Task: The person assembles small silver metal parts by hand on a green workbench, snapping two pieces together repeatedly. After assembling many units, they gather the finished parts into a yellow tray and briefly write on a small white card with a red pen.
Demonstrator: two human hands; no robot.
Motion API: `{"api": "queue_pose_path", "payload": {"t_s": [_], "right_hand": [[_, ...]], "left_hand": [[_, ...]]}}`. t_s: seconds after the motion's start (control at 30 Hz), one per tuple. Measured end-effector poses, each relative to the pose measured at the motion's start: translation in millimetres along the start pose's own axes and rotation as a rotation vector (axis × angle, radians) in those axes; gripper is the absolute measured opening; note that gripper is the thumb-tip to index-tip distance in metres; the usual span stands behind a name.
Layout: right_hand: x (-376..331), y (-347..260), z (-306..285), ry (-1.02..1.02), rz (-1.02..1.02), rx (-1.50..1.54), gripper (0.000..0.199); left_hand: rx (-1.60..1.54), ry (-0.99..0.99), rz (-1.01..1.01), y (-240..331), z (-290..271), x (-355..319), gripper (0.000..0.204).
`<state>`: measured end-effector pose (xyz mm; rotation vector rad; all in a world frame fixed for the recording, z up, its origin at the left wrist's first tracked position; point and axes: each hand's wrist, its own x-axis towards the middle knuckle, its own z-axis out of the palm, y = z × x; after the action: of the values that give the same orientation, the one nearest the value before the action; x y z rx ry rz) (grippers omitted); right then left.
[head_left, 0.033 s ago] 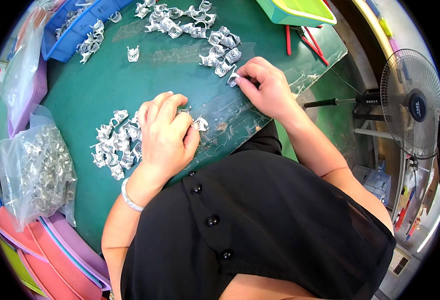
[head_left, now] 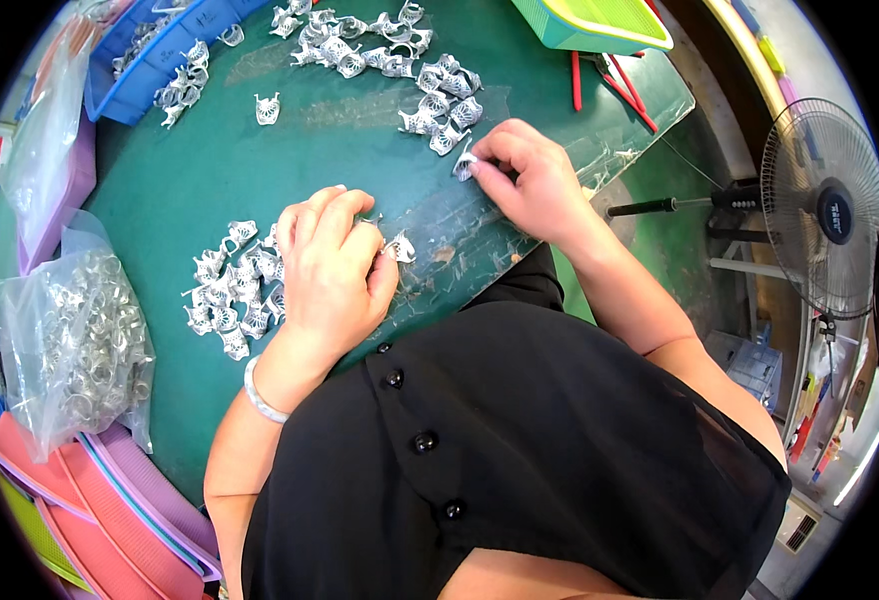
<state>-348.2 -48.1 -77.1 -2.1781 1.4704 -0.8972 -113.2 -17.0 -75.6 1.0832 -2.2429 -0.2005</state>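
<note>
Small silver metal clips [head_left: 232, 295] are lying heaped on the green table [head_left: 360, 140] beside the left hand [head_left: 332, 262], whose curled fingers are pinching one clip [head_left: 399, 247]. The right hand [head_left: 528, 180] is gripping another clip [head_left: 466, 166] in closed fingertips; keeping each clip flat against the table should be steadying it.

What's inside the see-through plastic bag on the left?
The clear plastic bag holds lots of shiny silver metal rings, heaped together. What lies beneath the heap is hidden.

Hands [head_left: 332, 268] among silver clips [head_left: 228, 300]
</note>
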Motion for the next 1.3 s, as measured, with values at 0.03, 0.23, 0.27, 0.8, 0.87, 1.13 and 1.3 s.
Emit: {"api": "queue_pose_path", "payload": {"t_s": [0.03,0.23,0.27,0.8,0.87,1.13,1.3], "right_hand": [[-2.6,-2.4,0.1,-0.016,-0.023,0.014,0.010],[-5.2,-23.5,8.5,-0.157,-0.224,0.144,0.016],[-1.9,-18.9,6.0,-0.112,-0.213,0.126,0.017],[18.6,12.7,5.6,0.063,-0.093,-0.080,0.017],[15.5,14.3,5.1,0.092,-0.114,-0.084,0.013],[8.8,16.0,2.4,0.092,-0.124,-0.061,0.012],[6.6,17.5,1.6,0.080,-0.121,-0.063,0.015]], "left_hand": [[0.005,-0.007,-0.026,0.1,0.3,0.0,0.017],[0.051,-0.056,-0.080,7.3,-1.1,5.4,0.030],[0.044,-0.077,-0.074,7.5,-3.1,5.7,0.031],[-0.085,-0.165,-0.182,-30.5,36.6,84.0,0.017],[-0.099,-0.202,-0.195,-26.3,32.9,80.1,0.010],[-0.028,-0.213,0.028,-16.2,15.6,61.9,0.015],[-0.011,-0.231,0.066,-16.7,10.1,57.5,0.016]]}}
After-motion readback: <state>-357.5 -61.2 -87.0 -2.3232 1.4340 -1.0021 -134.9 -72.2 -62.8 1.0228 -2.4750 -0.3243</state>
